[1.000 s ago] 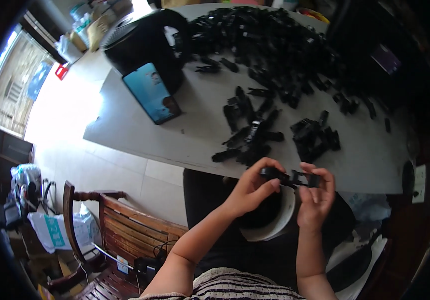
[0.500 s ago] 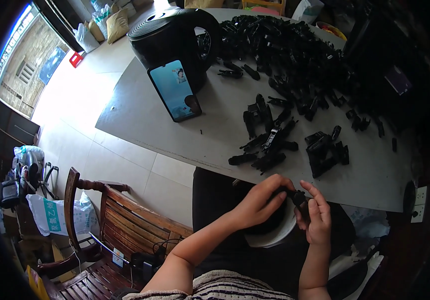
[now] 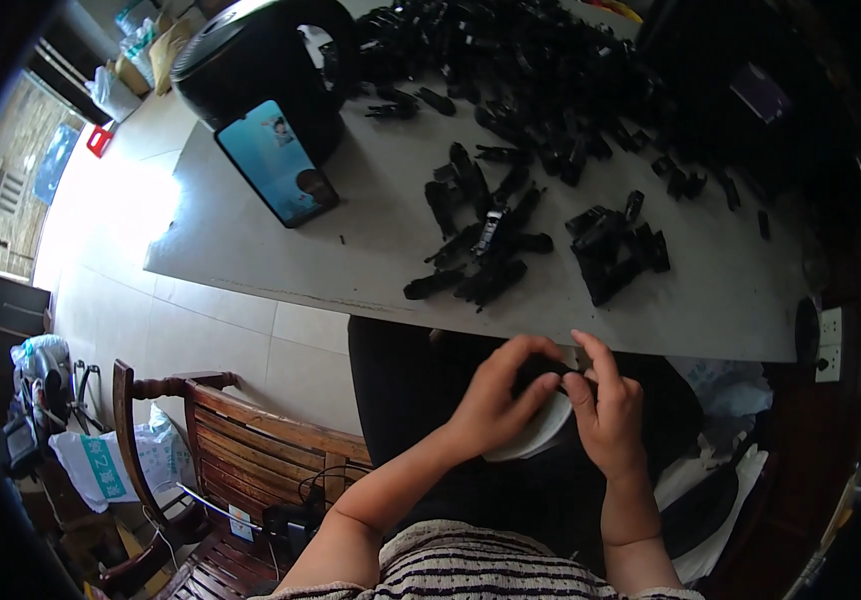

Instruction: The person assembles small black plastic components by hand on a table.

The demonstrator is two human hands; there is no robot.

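Observation:
Over my lap, at the near edge of the table, my left hand [image 3: 495, 400] is closed around a small black plastic part [image 3: 550, 368], mostly hidden by its fingers. My right hand [image 3: 610, 410] meets it from the other side, its thumb on the part's end and its index finger raised. Below both hands is a white round container [image 3: 540, 430], partly covered by them. Just beyond on the table lie a loose group of black plastic parts [image 3: 485, 245], one with a silvery piece, and a smaller cluster of parts [image 3: 615, 250] to its right.
A large heap of black parts [image 3: 510, 60] covers the far side of the table [image 3: 370, 265]. A phone [image 3: 278, 165] leans on a black kettle [image 3: 260, 60] at left. A wooden chair [image 3: 270, 430] stands on my left. A wall socket [image 3: 828, 345] is at right.
The view has shifted, so the table's things sit further left and higher. My hands have drawn closer together, and the black part shows less between them.

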